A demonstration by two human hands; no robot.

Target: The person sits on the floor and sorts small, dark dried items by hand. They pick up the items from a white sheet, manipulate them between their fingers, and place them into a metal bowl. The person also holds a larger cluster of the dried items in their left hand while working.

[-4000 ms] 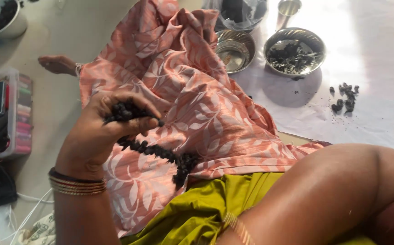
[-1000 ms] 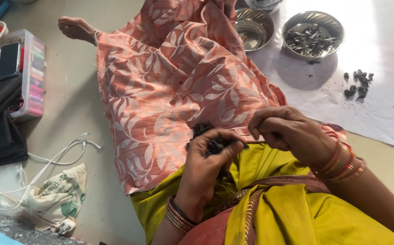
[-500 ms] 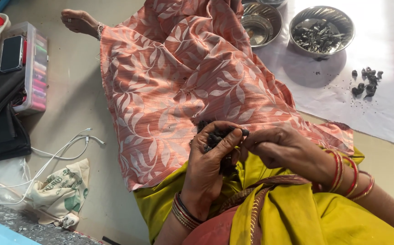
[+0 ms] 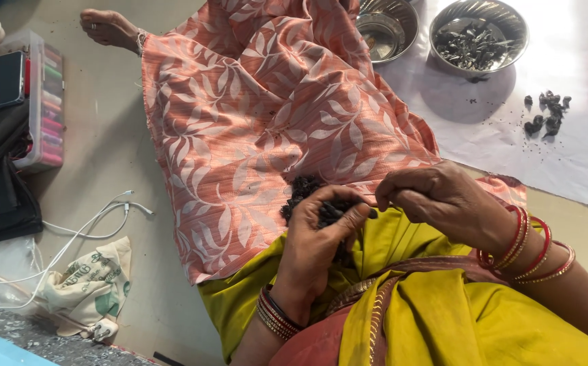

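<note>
Floor: bowls at 1 o'clock. Left hand and right hand, both pinching beads, now closer together.

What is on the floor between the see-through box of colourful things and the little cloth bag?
In the head view, white cables lie on the floor between the see-through box and the cloth bag.

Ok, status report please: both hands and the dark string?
Left hand shut on dark beaded string over pink leaf-patterned cloth. Right hand pinched beside it; contents unclear. Nothing blocking.
</note>
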